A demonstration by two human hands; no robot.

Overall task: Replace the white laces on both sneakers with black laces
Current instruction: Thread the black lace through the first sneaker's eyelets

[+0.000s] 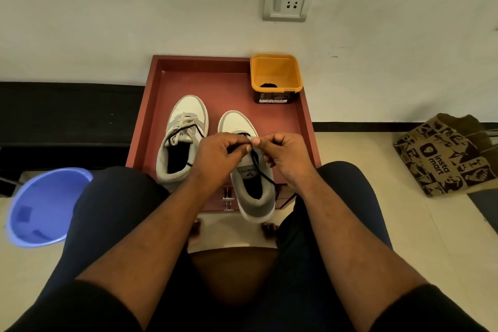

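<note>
Resting on the red tabletop (215, 81) within easy reach, the right sneaker (249, 164) is being threaded: both hands, left hand (219, 155) and right hand (285, 155), pinch its black lace (257, 167) over the eyelets.

Wall: I am facing a plain white wall (134, 8) carrying a switch socket (287, 0)
Skirting: a black skirting band (377, 126) is running along its foot
Floor: cream tiles (363, 183) are lying under me
Left: a dark low ledge (67, 110) is standing there
</note>
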